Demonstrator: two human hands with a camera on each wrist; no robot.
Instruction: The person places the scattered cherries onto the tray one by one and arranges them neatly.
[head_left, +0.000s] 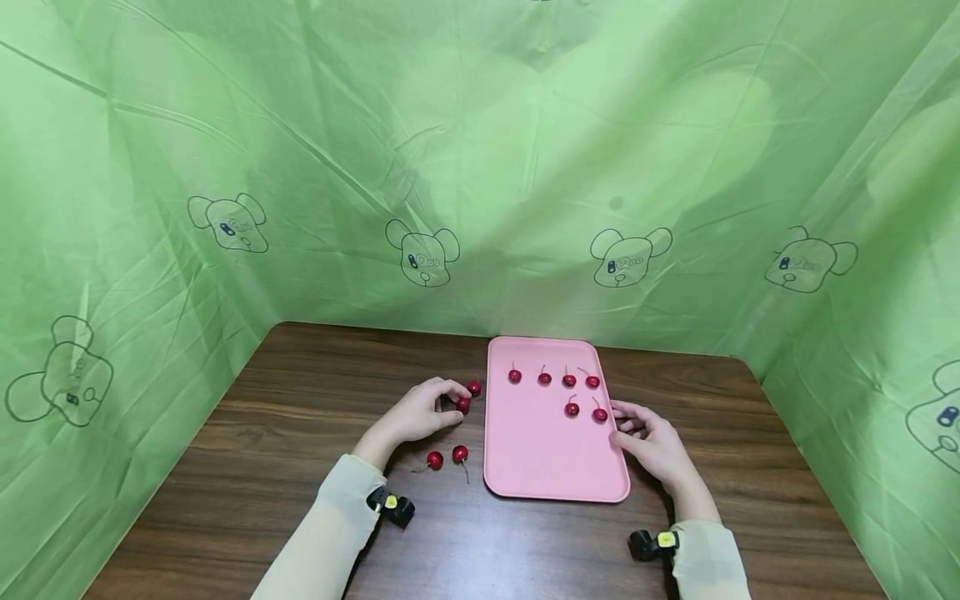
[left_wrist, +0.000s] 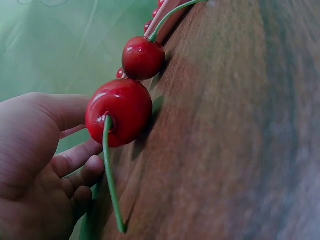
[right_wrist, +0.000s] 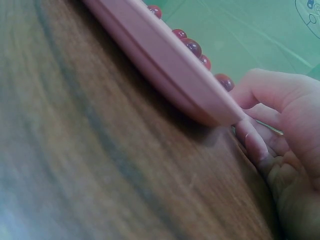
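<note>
A pink tray (head_left: pixel 540 450) lies on the brown table and carries several red cherries (head_left: pixel 572 408) with green stems. Left of it, my left hand (head_left: pixel 453 403) curls its fingertips round one cherry (head_left: pixel 463 405), and another cherry (head_left: pixel 474 387) sits just beyond. Two more cherries (head_left: pixel 435 460) (head_left: pixel 460 453) lie by that wrist; the left wrist view shows them close up (left_wrist: pixel 120 117) (left_wrist: pixel 143 57). My right hand (head_left: pixel 624 423) rests at the tray's right rim (right_wrist: pixel 200 102), fingers loosely curled and touching it. The nearest tray cherry (head_left: pixel 600 414) sits just beside its fingertips.
Green printed sheeting (head_left: pixel 480 167) walls in the table on the left, back and right. Bare wood (head_left: pixel 247 467) stretches left of my left arm and along the front edge. Small black and yellow wrist cameras (head_left: pixel 390 504) (head_left: pixel 652 543) sit on both sleeves.
</note>
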